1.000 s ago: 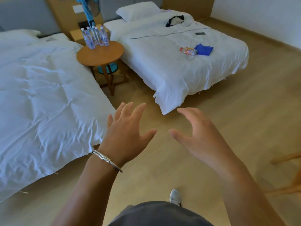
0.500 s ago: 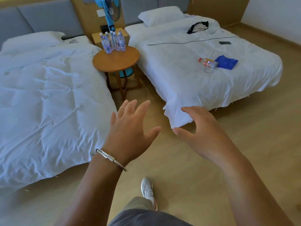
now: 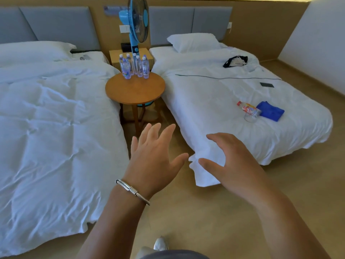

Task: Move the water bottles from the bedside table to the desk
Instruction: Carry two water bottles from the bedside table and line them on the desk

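Two white beds (image 3: pixel 56 128), wooden floor (image 3: pixel 205 212)

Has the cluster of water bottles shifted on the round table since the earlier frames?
No. The water bottles stand at the round table's far edge, as before; only the camera moved.

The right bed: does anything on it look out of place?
Yes. A clear plastic bottle with a red label lies on its side on the white bed, beside a blue cloth, far from the upright bottles.

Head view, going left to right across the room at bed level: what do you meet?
Left bed → round table with water bottles → right bed → lying bottle → blue cloth.
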